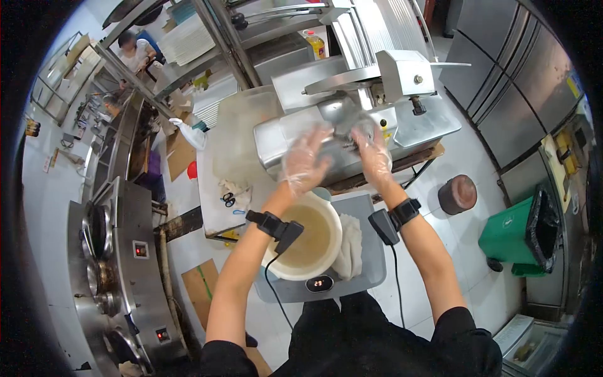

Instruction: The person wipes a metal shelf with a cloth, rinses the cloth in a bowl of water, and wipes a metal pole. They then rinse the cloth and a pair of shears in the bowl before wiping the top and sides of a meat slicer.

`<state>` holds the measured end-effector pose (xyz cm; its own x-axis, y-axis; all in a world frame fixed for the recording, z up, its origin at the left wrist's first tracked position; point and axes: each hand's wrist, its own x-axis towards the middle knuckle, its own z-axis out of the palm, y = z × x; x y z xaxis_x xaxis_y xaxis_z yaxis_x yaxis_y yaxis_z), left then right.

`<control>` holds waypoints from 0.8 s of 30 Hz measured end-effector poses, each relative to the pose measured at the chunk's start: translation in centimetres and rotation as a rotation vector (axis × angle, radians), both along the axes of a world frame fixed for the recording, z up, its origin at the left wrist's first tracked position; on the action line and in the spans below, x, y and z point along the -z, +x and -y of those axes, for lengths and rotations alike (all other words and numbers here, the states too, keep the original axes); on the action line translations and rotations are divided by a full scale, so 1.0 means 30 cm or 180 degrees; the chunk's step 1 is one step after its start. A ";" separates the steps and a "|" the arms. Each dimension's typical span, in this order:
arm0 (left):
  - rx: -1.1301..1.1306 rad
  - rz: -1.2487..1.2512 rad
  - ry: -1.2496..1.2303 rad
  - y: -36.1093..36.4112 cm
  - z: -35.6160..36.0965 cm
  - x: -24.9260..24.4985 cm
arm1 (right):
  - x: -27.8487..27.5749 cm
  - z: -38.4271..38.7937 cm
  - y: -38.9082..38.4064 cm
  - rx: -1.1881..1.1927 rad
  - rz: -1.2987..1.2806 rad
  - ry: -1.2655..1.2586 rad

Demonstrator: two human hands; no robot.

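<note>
both hands wear thin see-through gloves and are up against the front of a big shiny slicing machine [352,119]. the left hand [306,160] has its fingers [317,137] spread wide and flat, and it grips nothing. the right hand [375,156] is just beside it, with its fingers [363,135] stretched up onto a grey thing [344,120] that sits on the machine between the two hands. the grey thing is blurry, so i cannot tell what it is, and i cannot tell if the right fingers have hold of it or only press on it. each wrist has a black band [403,212] with a small black box and a wire.

below the hands, close to the person's body, is a grey scale [370,264] with a little lit number window. on it stands a white bowl [331,251] with yellowish water in it. a white cloth [352,248] lies bunched up, touching the right side of the bowl.

to the left of the machine is a white worktop [210,207] with a pair of scissors [228,200] and a cloudy plastic tub [242,122] on it. a steel stove [116,251] runs down the far left. on the floor to the right are a round brown pot [457,193] and a green bin [518,232] with a black bag. another person [135,50] is far off at the top left.
</note>
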<state>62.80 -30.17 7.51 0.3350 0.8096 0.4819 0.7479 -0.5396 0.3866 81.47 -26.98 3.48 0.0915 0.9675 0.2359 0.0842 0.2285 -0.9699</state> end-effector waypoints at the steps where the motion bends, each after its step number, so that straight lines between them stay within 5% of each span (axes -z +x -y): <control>1: -0.0361 -0.0139 0.0101 -0.054 -0.033 0.030 | -0.135 0.001 -0.003 0.0507 0.0889 -0.0247; 2: -0.0708 -0.0199 0.0596 -0.116 -0.081 0.103 | -0.110 -0.057 -0.005 0.0541 0.1068 0.0502; 5: -0.1598 -0.0390 0.0831 -0.270 -0.225 0.244 | -0.096 -0.173 0.012 -0.0123 0.2141 0.0928; 8: -0.1821 -0.0062 0.0564 -0.317 -0.239 0.262 | -0.047 -0.241 -0.042 0.0346 0.3065 0.0854; 10: -0.1633 -0.0041 0.0538 -0.323 -0.244 0.251 | -0.010 -0.277 -0.126 0.0587 0.3163 0.0900; 13: -0.1504 -0.0001 0.0516 -0.317 -0.233 0.246 | -0.011 -0.248 -0.261 -0.0212 0.2937 0.1034; 18: -0.1519 0.0106 0.0616 -0.310 -0.234 0.238 | 0.044 -0.291 -0.236 -0.0549 0.3942 0.1303; 19: -0.1541 0.0025 0.0678 -0.311 -0.235 0.238 | 0.131 -0.337 -0.208 0.0788 0.5336 0.2013; 21: -0.1575 -0.0056 0.0732 -0.310 -0.229 0.236 | -0.001 -0.334 -0.128 0.0235 0.4329 0.0676; 24: -0.1628 -0.0096 0.0583 -0.303 -0.219 0.225 | -0.043 -0.313 -0.208 0.0312 0.4376 0.0675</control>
<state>53.71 -23.58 0.75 -0.0639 0.7766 0.6268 0.9421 -0.1604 0.2947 75.22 -17.59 4.78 -0.2659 0.9056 0.3304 0.9538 0.2968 -0.0460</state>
